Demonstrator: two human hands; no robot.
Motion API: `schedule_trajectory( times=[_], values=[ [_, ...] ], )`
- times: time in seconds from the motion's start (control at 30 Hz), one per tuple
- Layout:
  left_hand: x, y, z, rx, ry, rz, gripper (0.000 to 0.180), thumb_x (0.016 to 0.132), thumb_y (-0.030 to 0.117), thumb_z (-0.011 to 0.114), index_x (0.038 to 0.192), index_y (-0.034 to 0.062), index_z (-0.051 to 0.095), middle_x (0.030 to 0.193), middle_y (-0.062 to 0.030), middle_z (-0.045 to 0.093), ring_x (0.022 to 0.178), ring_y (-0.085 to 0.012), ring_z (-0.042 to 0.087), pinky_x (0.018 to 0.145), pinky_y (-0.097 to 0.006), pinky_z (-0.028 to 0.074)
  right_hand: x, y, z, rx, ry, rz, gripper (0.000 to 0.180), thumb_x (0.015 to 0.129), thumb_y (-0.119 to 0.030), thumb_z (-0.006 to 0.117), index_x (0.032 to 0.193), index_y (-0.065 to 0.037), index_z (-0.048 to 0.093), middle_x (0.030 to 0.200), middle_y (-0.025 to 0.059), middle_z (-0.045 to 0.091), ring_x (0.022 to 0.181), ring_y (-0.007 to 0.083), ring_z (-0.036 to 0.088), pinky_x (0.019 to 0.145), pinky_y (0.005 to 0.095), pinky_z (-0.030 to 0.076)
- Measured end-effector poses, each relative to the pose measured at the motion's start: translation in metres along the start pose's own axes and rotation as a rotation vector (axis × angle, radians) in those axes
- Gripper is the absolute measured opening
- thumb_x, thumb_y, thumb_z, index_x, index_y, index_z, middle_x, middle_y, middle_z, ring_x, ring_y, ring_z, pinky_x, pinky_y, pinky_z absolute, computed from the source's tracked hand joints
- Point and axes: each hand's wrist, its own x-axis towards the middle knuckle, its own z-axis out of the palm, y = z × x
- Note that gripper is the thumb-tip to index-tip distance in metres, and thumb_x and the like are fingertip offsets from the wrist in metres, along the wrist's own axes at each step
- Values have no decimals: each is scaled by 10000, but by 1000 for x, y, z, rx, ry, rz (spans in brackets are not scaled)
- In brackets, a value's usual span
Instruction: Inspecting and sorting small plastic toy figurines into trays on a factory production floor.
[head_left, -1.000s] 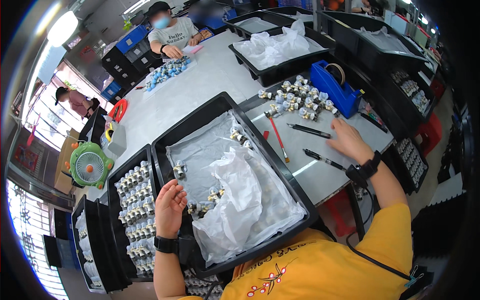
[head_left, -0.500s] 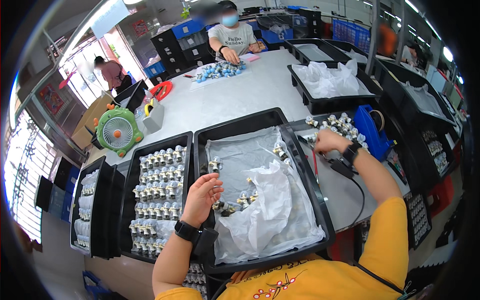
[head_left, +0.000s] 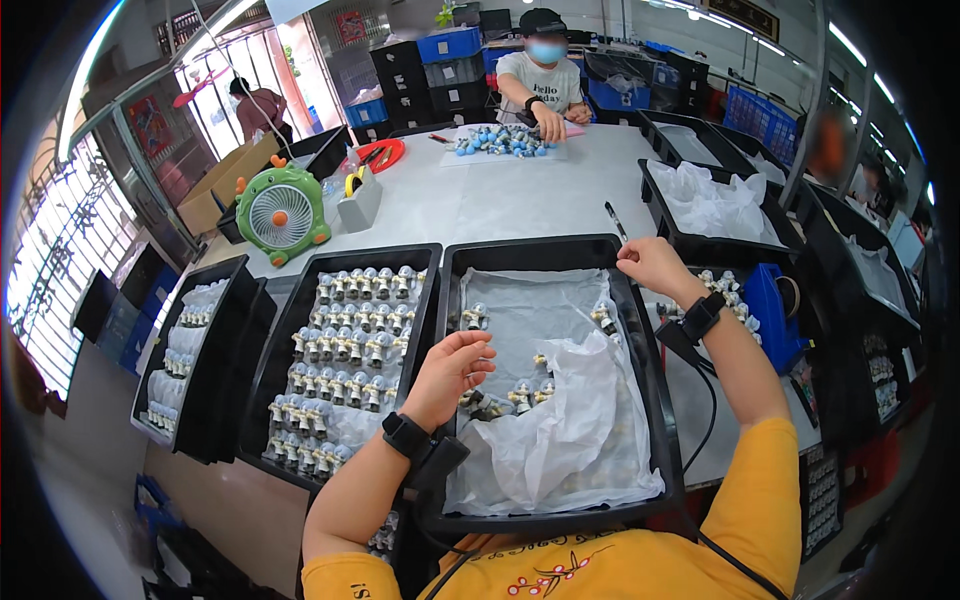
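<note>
My left hand (head_left: 455,375) hovers over the left part of a black tray (head_left: 660,440), fingers loosely curled and apart, with nothing in them. Beyond that tray's right edge, my right hand (head_left: 658,268) is pinched on a black pen (head_left: 615,220), whose upper end points away from me; the grip is partly hidden. White paper lines the tray, and a crumpled sheet (head_left: 570,420) covers part of it. A few small figurines lie there, one (head_left: 475,317) near my left fingers and another (head_left: 604,318) along the right side. More figurines (head_left: 735,300) are heaped beside my right wrist.
Left of the tray, another black tray (head_left: 432,290) holds rows of figurines. A green fan (head_left: 282,215) and a tape dispenser (head_left: 360,205) stand beyond. A blue dispenser (head_left: 775,320) stands at right. Across the table, a person (head_left: 540,85) reaches toward blue-and-white pieces (head_left: 505,140).
The view has shifted, so the scene sits farther right. My right hand has moved away from the figurine heap toward the tray's far right corner, and the pen now points more steeply away.
</note>
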Motion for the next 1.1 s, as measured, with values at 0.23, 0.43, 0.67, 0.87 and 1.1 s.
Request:
schedule_trajectory(
  times=[0.23,0.43,0.67,0.87,1.1],
  values=[
    [4,-2,2,-3,2,-12,200,895,161,545,1068,62,546,906,-22,597,803,-104,583,688,-224,467,41,84,7,-158,-53,191,145,709,-39,543,752,-40,682,757,159,657,739,284,643,684,356,499],
    [-4,-3,4,5,24,-45,205,899,160,550,1074,53,549,904,-26,604,791,-98,586,682,-215,461,94,122,43,-176,-434,420,184,751,-47,540,808,-86,710,873,162,663,847,326,633,736,400,498],
    [-3,-6,3,44,26,-102,214,907,175,540,1090,64,550,939,-21,595,821,-88,581,702,-212,461,118,165,75,-402,-224,308,347,795,-28,492,1131,-39,578,1115,219,575,1052,357,543,890,418,439],
    [5,-4,4,77,30,-97,235,898,206,554,1094,75,549,940,-5,595,825,-71,568,711,-209,448,123,139,61,-330,-134,168,374,756,-20,521,1126,-16,574,1104,209,589,1031,339,560,904,365,435],
    [-3,2,12,116,-32,-78,225,892,191,564,1087,80,553,933,5,599,810,-52,566,693,-183,441,61,22,-22,21,-72,28,352,752,-120,593,1079,9,595,1032,182,627,926,267,615,822,329,472]
  ],
)
